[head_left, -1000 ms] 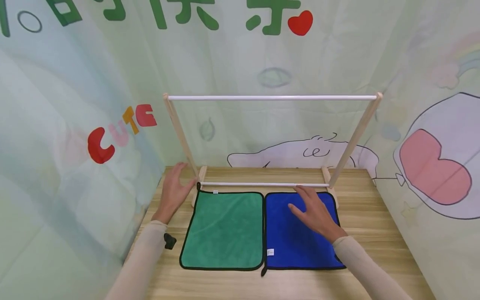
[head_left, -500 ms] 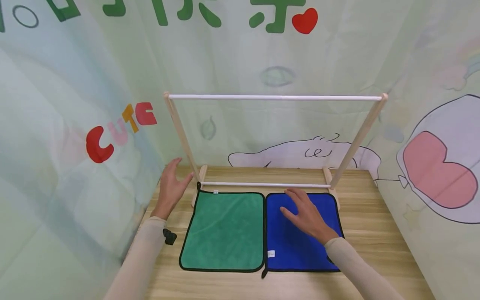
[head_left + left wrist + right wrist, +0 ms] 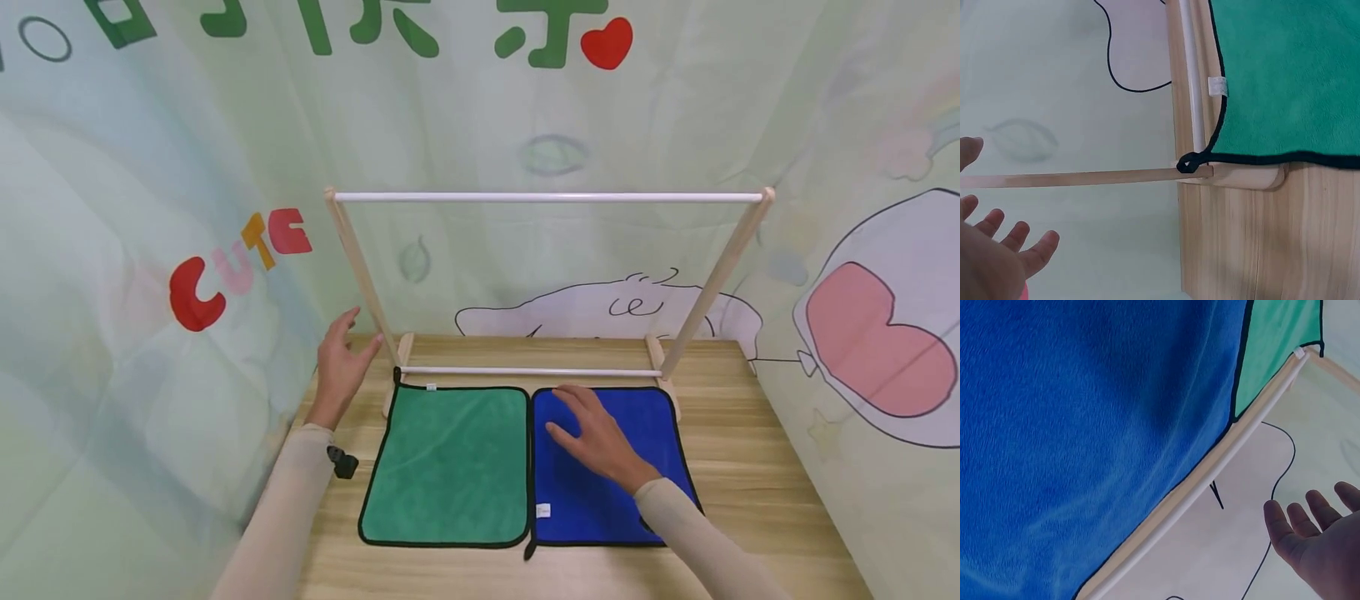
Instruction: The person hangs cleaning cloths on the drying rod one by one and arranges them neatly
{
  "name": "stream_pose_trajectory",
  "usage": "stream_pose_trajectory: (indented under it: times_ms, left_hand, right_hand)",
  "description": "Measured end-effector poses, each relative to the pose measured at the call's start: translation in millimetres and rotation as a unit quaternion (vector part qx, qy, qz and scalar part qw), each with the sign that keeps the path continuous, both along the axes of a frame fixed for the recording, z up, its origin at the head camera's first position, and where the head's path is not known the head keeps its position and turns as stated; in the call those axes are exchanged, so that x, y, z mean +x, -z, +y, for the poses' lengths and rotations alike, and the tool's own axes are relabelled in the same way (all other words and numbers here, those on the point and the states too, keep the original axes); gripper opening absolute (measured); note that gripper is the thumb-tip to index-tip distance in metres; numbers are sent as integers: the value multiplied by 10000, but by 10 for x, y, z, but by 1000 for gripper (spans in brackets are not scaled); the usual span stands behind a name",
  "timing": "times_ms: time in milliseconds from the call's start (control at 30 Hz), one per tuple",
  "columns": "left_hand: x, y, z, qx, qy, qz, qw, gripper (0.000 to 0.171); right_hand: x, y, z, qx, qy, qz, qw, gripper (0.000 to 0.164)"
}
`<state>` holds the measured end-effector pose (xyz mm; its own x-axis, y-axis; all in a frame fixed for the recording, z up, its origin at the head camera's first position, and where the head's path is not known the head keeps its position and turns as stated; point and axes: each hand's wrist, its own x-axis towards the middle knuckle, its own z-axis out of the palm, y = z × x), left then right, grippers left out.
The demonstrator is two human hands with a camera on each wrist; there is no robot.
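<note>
A green cloth (image 3: 450,467) with black edging lies flat on the table, its corner loop (image 3: 1190,164) beside the foot of the rack's left post. To its right lies a blue cloth (image 3: 600,508) edged in black, with a white tag near its lower left corner. My left hand (image 3: 341,371) is raised just left of the rack's left post, fingers spread and holding nothing. Over the blue cloth hovers my right hand (image 3: 596,437), fingers loosely extended and likewise holding nothing. Both hands show bare fingers in their wrist views.
A wooden rack stands behind the cloths, with a white top bar (image 3: 547,197) and a white lower bar (image 3: 528,371). Printed fabric walls (image 3: 225,400) enclose the wood-grain table (image 3: 750,475) at the back and both sides.
My right hand has moved left and slightly nearer over the blue cloth, away from the lower bar. My left hand has risen slightly and shifted left. Both cloths stay in place.
</note>
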<state>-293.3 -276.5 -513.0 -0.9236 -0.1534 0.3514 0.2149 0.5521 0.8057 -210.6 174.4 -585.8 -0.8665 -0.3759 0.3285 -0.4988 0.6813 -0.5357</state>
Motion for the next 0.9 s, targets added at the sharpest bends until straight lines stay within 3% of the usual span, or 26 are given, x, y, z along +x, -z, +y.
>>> stream_pose_trajectory:
  times_ms: [167,367,600,900]
  left_hand:
    - [-3,-10,5,460,-93,-70,9989,65]
    - [-51,-45,-7,631,-232,-32,9977,63]
    - [-134,-82,12,926,-98,152,9955,57]
    - [-237,-136,52,1296,-5,478,9904,49]
  right_hand:
    - [13,54,-82,-143,-95,-125,9998,63]
    - [18,91,-233,-214,-194,-367,9989,62]
    - [36,151,-406,-367,-337,-696,9963,60]
    - [78,399,-636,-582,-541,-853,9932,56]
